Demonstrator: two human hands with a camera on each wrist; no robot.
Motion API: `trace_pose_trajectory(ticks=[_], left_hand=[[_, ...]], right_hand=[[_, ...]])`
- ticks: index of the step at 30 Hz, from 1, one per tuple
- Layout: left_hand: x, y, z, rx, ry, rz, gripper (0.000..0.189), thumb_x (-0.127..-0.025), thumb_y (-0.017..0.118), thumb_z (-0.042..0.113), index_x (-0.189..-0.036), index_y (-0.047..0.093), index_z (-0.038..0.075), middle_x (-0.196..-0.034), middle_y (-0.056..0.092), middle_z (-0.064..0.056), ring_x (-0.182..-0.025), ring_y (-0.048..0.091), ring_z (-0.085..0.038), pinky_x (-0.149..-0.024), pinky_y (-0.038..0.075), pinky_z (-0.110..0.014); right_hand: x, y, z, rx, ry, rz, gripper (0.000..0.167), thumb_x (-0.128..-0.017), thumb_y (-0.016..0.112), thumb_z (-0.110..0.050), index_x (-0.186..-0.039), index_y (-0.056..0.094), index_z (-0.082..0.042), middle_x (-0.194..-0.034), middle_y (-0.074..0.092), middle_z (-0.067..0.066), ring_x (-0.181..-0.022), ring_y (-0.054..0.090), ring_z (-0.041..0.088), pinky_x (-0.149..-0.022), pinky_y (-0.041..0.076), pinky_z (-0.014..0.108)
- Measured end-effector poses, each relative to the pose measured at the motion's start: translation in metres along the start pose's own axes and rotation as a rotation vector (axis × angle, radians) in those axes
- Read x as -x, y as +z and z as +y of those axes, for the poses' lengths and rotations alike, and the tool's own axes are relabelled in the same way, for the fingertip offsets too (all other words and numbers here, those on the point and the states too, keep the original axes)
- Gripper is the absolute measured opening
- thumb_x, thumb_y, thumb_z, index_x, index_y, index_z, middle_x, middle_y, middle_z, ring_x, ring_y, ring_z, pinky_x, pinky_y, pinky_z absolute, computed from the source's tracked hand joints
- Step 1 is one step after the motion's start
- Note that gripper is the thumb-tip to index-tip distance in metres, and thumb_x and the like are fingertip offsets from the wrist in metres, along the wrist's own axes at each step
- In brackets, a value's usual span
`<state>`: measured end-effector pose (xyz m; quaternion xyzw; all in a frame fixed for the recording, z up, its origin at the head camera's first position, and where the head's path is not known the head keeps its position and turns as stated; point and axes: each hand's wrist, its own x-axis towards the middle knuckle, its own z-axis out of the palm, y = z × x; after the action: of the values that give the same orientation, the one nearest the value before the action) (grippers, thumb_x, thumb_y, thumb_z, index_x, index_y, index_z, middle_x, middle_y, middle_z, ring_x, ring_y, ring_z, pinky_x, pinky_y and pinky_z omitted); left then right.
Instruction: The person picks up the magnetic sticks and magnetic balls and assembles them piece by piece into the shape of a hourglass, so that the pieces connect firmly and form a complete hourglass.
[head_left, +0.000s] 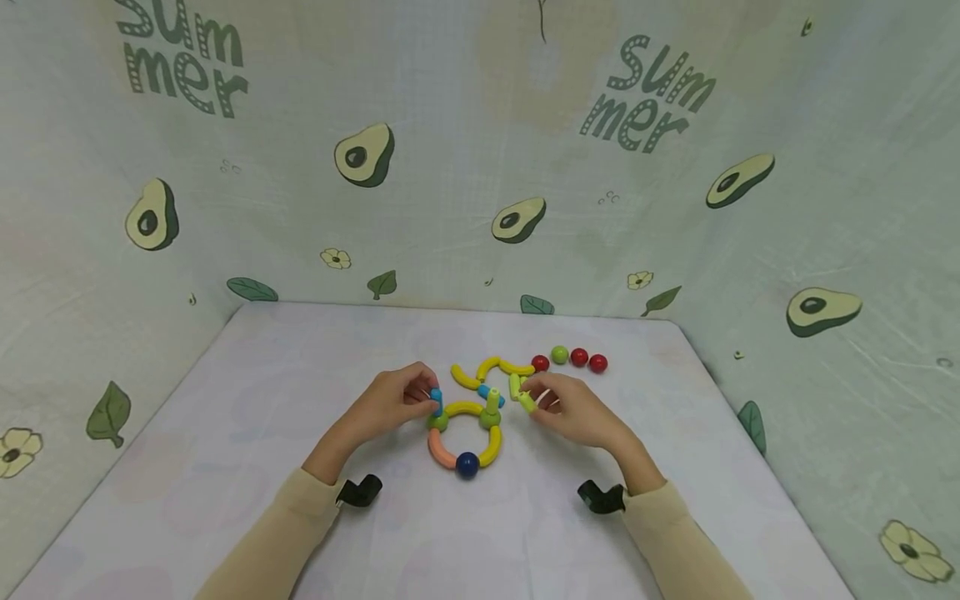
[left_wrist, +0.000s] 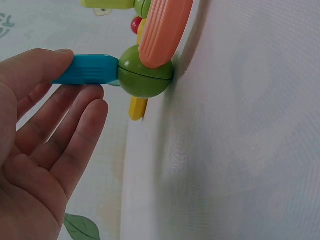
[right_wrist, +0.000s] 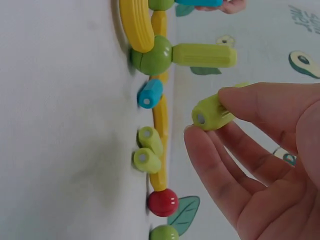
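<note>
Hands (head_left: 390,403) (head_left: 576,408) pinching blue rod (left_wrist: 93,69), green rod (right_wrist: 211,113)

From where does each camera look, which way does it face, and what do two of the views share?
Head: worn on the head, facing forward and down at the ring of sticks and balls; left hand, right hand and both sleeves show.
Left wrist: worn on that wrist, facing the blue stick pinched by the left hand, which shows alone.
Right wrist: worn on that wrist, facing the light green stick the right hand holds; a little of the left hand shows at the top edge.
Shared: both wrist views show the pinched blue stick.
</note>
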<state>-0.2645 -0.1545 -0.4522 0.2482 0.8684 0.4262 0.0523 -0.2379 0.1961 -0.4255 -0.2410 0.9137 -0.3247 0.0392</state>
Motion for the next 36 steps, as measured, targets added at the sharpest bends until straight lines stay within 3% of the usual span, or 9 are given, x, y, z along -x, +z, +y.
trace_pose_trajectory(ticks=[7,20,36], left_hand=[[0.000,-0.001,0.000,-0.003,0.002,0.001,0.024,-0.097,0.081,0.018,-0.114,0.066,0.022,-0.104,0.072,0.008,-0.098,0.070,-0.011,-0.088,0.060,-0.031],[-0.001,-0.001,0.000,0.007,0.002,0.005,0.024,-0.096,0.082,0.019,-0.114,0.066,0.022,-0.104,0.073,0.007,-0.098,0.070,-0.011,-0.088,0.060,-0.032],[-0.001,-0.002,-0.003,0.023,0.019,-0.010,0.024,-0.096,0.082,0.022,-0.114,0.066,0.024,-0.105,0.073,0.008,-0.099,0.071,-0.010,-0.088,0.060,-0.032]], right_hand=[[-0.002,0.007,-0.017,-0.110,-0.032,0.021,0.035,-0.097,0.078,-0.008,-0.128,0.064,-0.014,-0.112,0.068,-0.002,-0.104,0.069,0.016,-0.093,0.061,0.037],[-0.006,0.048,-0.043,-0.253,-0.098,-0.043,0.030,-0.096,0.080,-0.009,-0.120,0.062,-0.017,-0.111,0.069,-0.005,-0.104,0.071,0.012,-0.093,0.061,0.034],[-0.004,0.065,-0.051,-0.275,-0.147,-0.082,0.029,-0.096,0.080,-0.006,-0.116,0.062,-0.016,-0.110,0.067,-0.006,-0.104,0.071,0.010,-0.090,0.060,0.027]])
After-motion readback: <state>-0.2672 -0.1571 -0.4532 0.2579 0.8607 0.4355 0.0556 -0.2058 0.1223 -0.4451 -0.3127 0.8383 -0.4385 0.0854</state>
